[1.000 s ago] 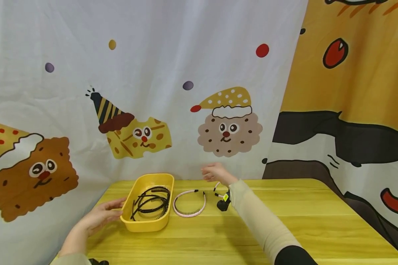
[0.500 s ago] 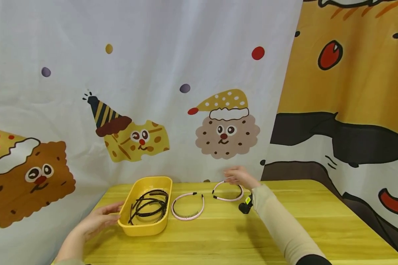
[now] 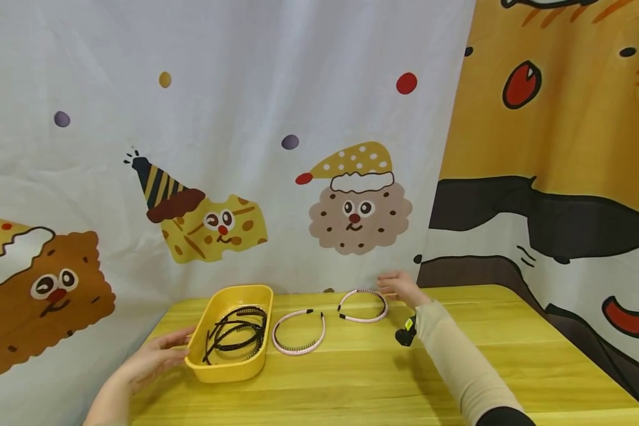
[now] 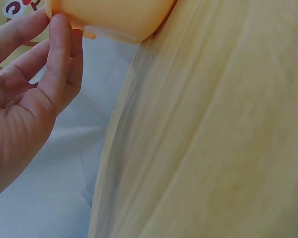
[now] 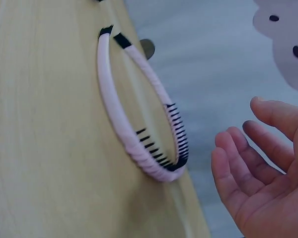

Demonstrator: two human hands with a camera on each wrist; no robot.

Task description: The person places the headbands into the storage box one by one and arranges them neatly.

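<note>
Head view: seems partway, with black headbands in plastic tray touching relaxed left hand, pink headbands out rightward, right hand empty.

The left wrist view crops the tub.
</note>
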